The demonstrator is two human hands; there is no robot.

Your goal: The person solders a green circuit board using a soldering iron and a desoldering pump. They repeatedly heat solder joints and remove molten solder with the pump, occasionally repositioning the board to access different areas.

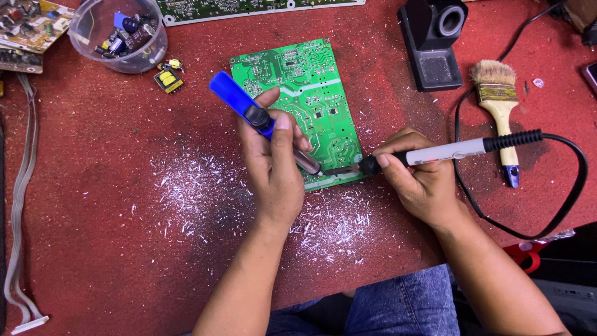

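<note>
On the red counter (93, 205), our left hand (273, 168) grips the blue desoldering pump (245, 109), our right hand (420, 177) the white soldering iron (444, 151); the thin green circuit board (298, 102) seems stiff, fragile, best held by edges.

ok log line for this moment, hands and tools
left hand: holds blue desoldering pump | right hand: holds soldering iron | tips: on green circuit board near edge
</note>
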